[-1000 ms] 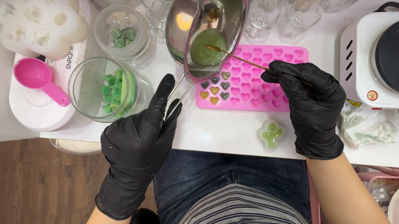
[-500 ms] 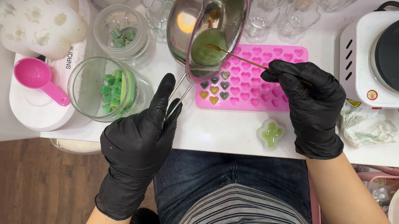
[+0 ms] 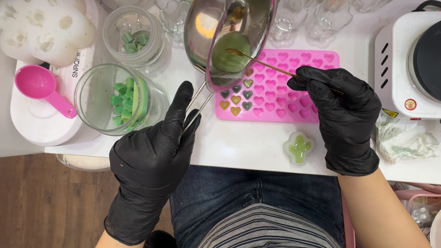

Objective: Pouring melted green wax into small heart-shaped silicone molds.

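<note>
My left hand [image 3: 153, 152], in a black glove, grips the wire handle of a small steel pot [image 3: 230, 28] and tilts it over a pink heart-cavity mould [image 3: 281, 83]. Green liquid [image 3: 230, 53] pools at the pot's lower lip, just above the mould's left end. Several cavities at that end hold dark or amber fills. My right hand [image 3: 340, 109], also gloved, pinches a thin gold spoon [image 3: 260, 63] whose tip dips into the green liquid.
A glass jar of green pieces [image 3: 121, 98] lies left of the pot, another jar [image 3: 130, 27] behind it. A pink scoop [image 3: 42, 87] rests on a white scale. A white hot plate [image 3: 433, 66] stands right; a small green cactus shape [image 3: 299, 147] sits near the table edge.
The pot has tipped slightly further and the green liquid sits lower at the lip. Both hands have barely shifted.
</note>
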